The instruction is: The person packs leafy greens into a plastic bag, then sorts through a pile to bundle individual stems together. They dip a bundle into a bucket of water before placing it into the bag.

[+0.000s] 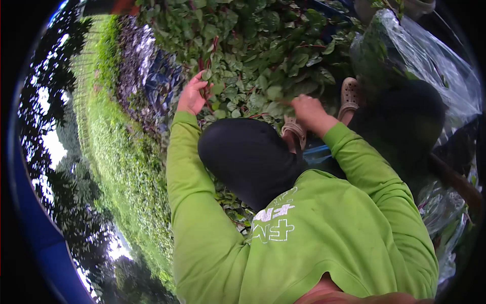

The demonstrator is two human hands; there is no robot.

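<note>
A large heap of green leafy stems (283, 55), with reddish stalks showing among the leaves, spreads in front of my knees. At the heap's left edge, my left hand (193, 95) is closed in a pinch on a red-stalked leafy stem (208, 76). My right hand (310, 112) hovers over the near side of the heap, above a tan clog. Its fingers are curled together and slightly blurred; what they hold, if anything, I cannot make out.
Tan clogs (349, 96) are on my feet beside the heap. Clear plastic bags (425, 61) with leaves inside stand at the right. Dark blue sheeting (161, 76) lies at the left, with green vegetation (121, 167) beyond it. A dark-clothed knee (248, 157) is close below my left hand.
</note>
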